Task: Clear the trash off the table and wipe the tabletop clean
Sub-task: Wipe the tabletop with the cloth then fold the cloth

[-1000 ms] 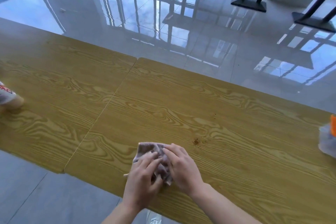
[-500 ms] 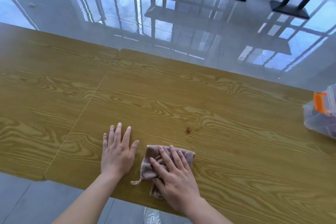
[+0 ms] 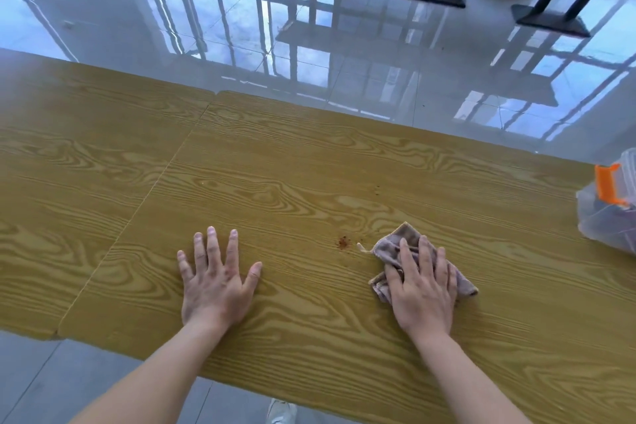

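Two hands lie on the wood-grain table (image 3: 309,175): the left hand (image 3: 215,280) flat with fingers spread, holding nothing; the right hand (image 3: 421,289) pressing straight fingers onto a crumpled cloth (image 3: 390,246). Just beside the cloth's left corner sits a reddish stain (image 3: 343,243).

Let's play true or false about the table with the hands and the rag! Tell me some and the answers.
The right hand presses a cloth on the table. True.
The left hand holds a bottle. False: it lies flat on the table, holding nothing.
The cloth covers the reddish spot. False: the spot lies uncovered just left of the cloth.
A clear container with an orange clip sits on the table at the far right. True.
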`<state>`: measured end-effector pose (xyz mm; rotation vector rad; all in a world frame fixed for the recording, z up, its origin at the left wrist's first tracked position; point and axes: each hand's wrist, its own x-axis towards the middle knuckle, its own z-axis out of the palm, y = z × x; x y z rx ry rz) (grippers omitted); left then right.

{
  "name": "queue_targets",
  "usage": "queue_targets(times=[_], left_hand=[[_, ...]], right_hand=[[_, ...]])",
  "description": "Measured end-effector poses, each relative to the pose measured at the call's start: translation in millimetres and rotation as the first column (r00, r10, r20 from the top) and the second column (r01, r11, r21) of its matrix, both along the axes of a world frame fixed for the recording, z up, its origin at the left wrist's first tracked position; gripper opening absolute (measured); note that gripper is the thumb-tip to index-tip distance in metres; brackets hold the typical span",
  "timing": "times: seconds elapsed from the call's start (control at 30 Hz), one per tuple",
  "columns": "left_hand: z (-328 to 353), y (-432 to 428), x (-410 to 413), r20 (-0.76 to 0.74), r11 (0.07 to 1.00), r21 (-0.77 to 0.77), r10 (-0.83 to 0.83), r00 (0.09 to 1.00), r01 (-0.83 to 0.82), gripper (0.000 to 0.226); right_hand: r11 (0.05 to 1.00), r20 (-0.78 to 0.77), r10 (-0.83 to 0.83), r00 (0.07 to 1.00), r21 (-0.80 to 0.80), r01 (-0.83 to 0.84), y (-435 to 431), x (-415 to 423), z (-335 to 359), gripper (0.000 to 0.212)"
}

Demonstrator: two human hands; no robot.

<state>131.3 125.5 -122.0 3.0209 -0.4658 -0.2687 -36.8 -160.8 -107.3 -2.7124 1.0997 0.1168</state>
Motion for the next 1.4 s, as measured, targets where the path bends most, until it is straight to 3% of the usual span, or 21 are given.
queue_targets(times=[0.1,0.2,0.27,0.37,0.43,0.47,0.53,0.6,0.67,0.77,0.9,0.93,1.0,1.07,1.13,1.2,1.27,1.4], left_hand=[[0.5,-0.8,-0.7,0.001,1.000,-0.003,-0.001,1.000,0.001,0.087],[-0.5,0.1,-0.3,0.025,1.000,-0.027,0.003,1.000,-0.002,0.087],[-0.4,1.2,-0.4,0.042,1.000,-0.028,0.000,0.999,0.001,0.086],[-0.7,0.5,-2.2,0.041,1.000,-0.013,0.001,0.999,0.000,0.085],[0.4,-0.2,-2.0,0.042,1.000,-0.017,0.002,0.999,-0.001,0.085],[0.3,-0.1,-1.5,0.039,1.000,-0.013,-0.001,0.999,0.001,0.085],[-0.2,-0.1,-1.8,0.036,1.000,-0.005,0.003,0.999,-0.003,0.085],[0.1,-0.3,-1.2,0.042,1.000,-0.006,0.001,0.999,-0.001,0.085],[-0.2,0.7,-1.5,0.039,1.000,-0.005,-0.001,0.999,0.001,0.085],[-0.9,0.6,-1.8,0.044,1.000,-0.023,0.001,0.999,0.000,0.085],[-1.4,0.0,-2.5,0.047,1.000,-0.024,0.005,0.999,-0.004,0.085],[-1.2,-0.3,-3.0,0.050,1.000,-0.028,0.003,0.999,-0.001,0.086],[-1.0,-0.4,-2.7,0.056,1.000,-0.030,0.002,0.998,0.000,0.086],[-1.0,0.0,-1.9,0.060,1.000,-0.027,0.003,0.998,-0.002,0.085],[-0.9,0.3,-2.0,0.064,1.000,-0.024,0.004,0.998,-0.002,0.085],[-1.8,0.9,-1.7,0.063,1.000,-0.024,0.002,0.998,-0.001,0.085],[-2.7,1.1,-1.5,0.067,1.000,-0.026,0.003,0.998,-0.001,0.084],[-4.0,0.6,-2.6,0.074,1.000,-0.026,0.005,0.997,-0.003,0.084]], right_hand=[[0.989,0.016,0.145,0.989,-0.035,-0.145,19.8,-8.6,1.2,0.066],[0.909,-0.002,0.410,0.912,-0.080,-0.409,26.3,-50.3,3.0,0.063],[0.878,-0.030,0.467,0.884,-0.105,-0.468,6.3,-68.6,3.8,0.063],[0.968,-0.031,0.219,0.975,-0.117,-0.221,-28.2,-43.6,4.3,0.066],[1.000,-0.020,0.022,1.000,-0.021,-0.023,-32.6,5.1,6.2,0.065],[1.000,-0.029,0.003,1.000,0.021,-0.002,-26.3,26.5,7.8,0.062],[0.989,0.003,0.150,0.989,0.011,-0.150,-2.1,43.6,5.9,0.059],[0.946,0.011,0.323,0.946,-0.025,-0.323,20.0,24.8,5.9,0.060],[0.922,0.003,0.382,0.924,-0.071,-0.380,22.0,-14.7,3.7,0.061],[0.954,-0.008,0.283,0.959,-0.096,-0.283,-16.6,-41.1,1.7,0.061],[0.999,0.008,-0.038,0.999,-0.032,0.038,-37.9,10.5,3.9,0.061],[0.999,-0.005,-0.049,0.999,-0.020,0.049,-30.7,24.7,5.2,0.058],[0.990,-0.013,0.141,0.990,-0.028,-0.141,-2.4,38.1,7.7,0.057],[0.917,-0.024,0.398,0.917,-0.026,-0.399,25.0,26.1,8.0,0.056],[0.846,-0.004,0.530,0.848,-0.066,-0.529,21.5,0.6,5.0,0.055],[0.869,-0.033,0.481,0.876,-0.116,-0.481,-9.4,-22.5,1.9,0.057],[0.942,-0.058,0.304,0.951,-0.133,-0.309,-47.8,-26.8,1.8,0.062],[0.995,-0.018,-0.099,0.995,0.018,0.100,-71.1,37.9,5.4,0.058]])
